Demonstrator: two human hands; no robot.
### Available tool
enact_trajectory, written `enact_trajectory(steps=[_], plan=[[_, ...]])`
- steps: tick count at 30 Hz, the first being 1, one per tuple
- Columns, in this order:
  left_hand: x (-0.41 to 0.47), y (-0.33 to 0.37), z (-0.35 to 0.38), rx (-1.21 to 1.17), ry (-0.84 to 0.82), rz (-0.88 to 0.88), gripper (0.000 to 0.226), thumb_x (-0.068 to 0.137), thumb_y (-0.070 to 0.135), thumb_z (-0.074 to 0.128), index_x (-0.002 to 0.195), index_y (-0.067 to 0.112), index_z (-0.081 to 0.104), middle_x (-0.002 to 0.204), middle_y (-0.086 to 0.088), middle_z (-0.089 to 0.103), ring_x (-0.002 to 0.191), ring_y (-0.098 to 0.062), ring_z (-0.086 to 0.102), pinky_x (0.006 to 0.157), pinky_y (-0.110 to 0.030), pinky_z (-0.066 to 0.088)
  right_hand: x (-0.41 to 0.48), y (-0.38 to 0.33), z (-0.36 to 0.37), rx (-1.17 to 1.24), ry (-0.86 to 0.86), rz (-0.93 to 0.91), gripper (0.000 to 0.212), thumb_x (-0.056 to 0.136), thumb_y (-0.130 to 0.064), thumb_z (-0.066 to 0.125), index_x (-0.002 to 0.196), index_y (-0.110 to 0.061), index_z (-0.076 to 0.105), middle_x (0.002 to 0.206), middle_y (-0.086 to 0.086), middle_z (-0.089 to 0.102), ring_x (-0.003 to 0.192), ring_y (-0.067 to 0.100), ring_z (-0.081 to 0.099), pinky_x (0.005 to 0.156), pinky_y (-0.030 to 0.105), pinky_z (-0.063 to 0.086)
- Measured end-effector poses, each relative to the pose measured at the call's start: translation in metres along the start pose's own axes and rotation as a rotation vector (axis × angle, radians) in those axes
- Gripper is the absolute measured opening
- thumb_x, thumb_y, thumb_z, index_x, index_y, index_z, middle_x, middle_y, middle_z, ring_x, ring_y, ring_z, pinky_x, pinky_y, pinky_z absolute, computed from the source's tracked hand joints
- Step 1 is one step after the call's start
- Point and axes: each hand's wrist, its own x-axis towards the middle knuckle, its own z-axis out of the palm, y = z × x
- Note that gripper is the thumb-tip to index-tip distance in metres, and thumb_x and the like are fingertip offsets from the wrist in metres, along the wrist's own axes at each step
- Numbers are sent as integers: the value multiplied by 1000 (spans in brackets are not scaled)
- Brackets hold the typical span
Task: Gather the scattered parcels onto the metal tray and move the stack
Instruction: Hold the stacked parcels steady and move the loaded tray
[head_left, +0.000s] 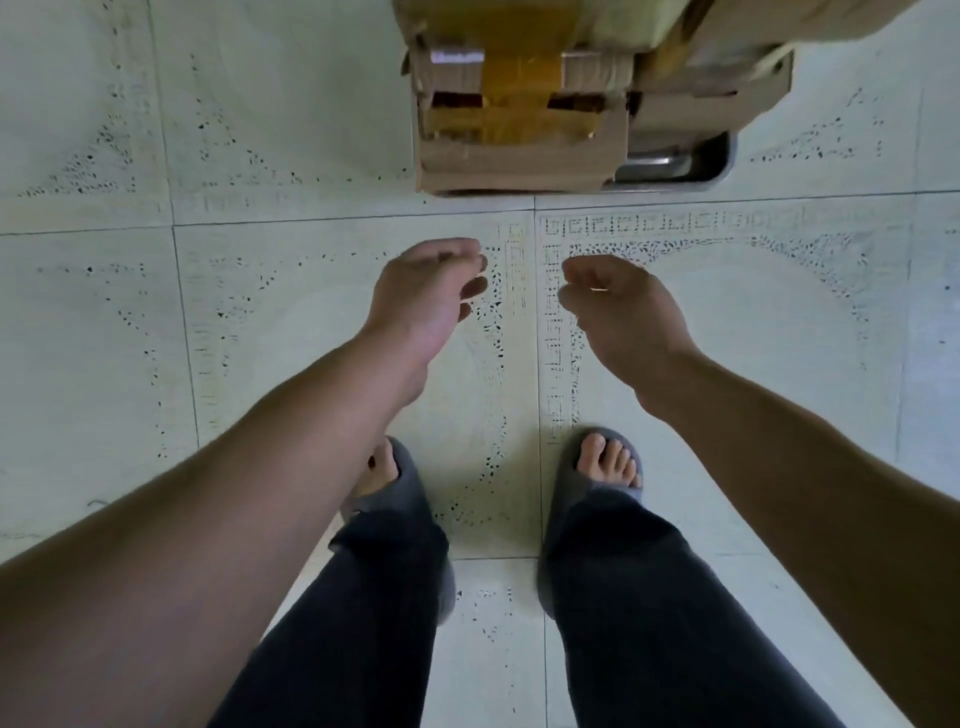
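A stack of cardboard parcels (519, 140), the front one bound with yellow tape, stands on a metal tray (680, 161) on the floor at the top of the view. Only the tray's right front corner shows past the boxes. My left hand (431, 296) hangs in the air below the stack, fingers loosely curled, holding nothing. My right hand (613, 306) hangs beside it with loosely curled fingers, also holding nothing. Both hands are clear of the parcels, short of the tray's front edge.
The floor is pale patterned tile (260, 312). My two feet in grey slippers (597, 467) and dark trousers stand below the hands. More parcels (727, 78) reach to the top right edge.
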Motion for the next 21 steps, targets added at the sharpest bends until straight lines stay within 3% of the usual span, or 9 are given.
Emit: enact_trajectory(steps=[3, 5, 8, 11, 18, 21], plan=[[32, -22, 6, 32, -17, 21, 13, 94, 16, 59, 100, 21, 69, 110, 0, 71, 96, -11, 70, 87, -29, 54, 28, 16, 16, -26, 14, -28, 37, 92, -27, 55, 128, -32, 60, 122, -16, 61, 84, 6, 59, 63, 22, 42], [56, -37, 9, 77, -34, 50, 11, 93, 16, 60, 96, 22, 69, 109, 1, 71, 97, -13, 70, 88, -31, 54, 48, 27, 25, -91, 19, -64, 38, 91, -27, 54, 128, -33, 59, 118, -18, 59, 74, -1, 56, 59, 19, 40], [88, -53, 13, 150, -68, 95, 11, 94, 17, 60, 92, 25, 67, 108, 1, 71, 99, -14, 69, 90, -33, 53, 73, 40, 34, -165, 5, -130, 43, 92, -25, 51, 133, -34, 56, 133, -18, 57, 78, -2, 57, 62, 19, 44], [113, -65, 16, 221, -106, 142, 11, 95, 20, 59, 99, 24, 68, 108, 4, 71, 95, -9, 69, 89, -31, 52, 100, 51, 37, -239, -14, -190, 44, 93, -26, 49, 135, -35, 53, 138, -17, 54, 93, 8, 64, 70, 22, 50], [150, -82, 7, 265, -158, 166, 12, 95, 21, 60, 104, 20, 69, 106, 2, 71, 96, -11, 69, 87, -30, 53, 127, 71, 43, -298, -106, -252, 38, 94, -31, 54, 132, -36, 56, 131, -17, 58, 98, 6, 62, 79, 24, 51], [154, -85, -1, 356, -158, 156, 14, 93, 23, 64, 106, 20, 68, 106, 0, 71, 101, -17, 67, 91, -34, 54, 133, 80, 32, -265, -49, -233, 34, 93, -34, 59, 127, -34, 60, 125, -17, 61, 96, 4, 61, 73, 20, 46]])
